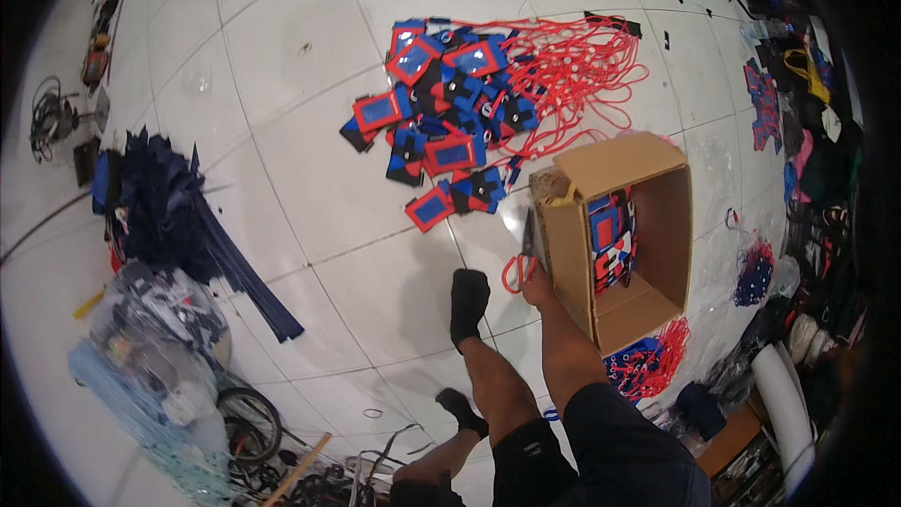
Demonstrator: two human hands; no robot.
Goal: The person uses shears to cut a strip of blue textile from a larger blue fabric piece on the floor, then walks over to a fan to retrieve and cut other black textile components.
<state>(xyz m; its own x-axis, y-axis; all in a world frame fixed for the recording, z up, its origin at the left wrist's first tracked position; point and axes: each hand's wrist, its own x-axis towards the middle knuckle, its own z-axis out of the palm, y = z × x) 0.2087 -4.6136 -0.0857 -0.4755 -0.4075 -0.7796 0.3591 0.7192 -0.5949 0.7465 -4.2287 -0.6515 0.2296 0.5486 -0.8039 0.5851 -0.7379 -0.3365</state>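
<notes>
My right hand (537, 288) grips a pair of scissors (527, 242) by the red handles, with the dark blades pointing away from me. Right beside it stands an open cardboard box (569, 268), flaps spread. Inside the box, stacked red and blue badge holders (610, 239) lie against the left wall. Beyond the scissors, a heap of blue, red and black badge holders (455, 113) is spread over the floor, their red cords (587, 70) trailing off to the right in a tangle. My left hand is out of view.
White tiles (291, 131) cover the floor. Dark blue fabric strips (169, 211) and plastic bags (155, 329) lie at left. My socked foot (468, 305) is near the box. More red cords (668, 357) sit by its near side; clutter and a white roll (784, 404) line the right.
</notes>
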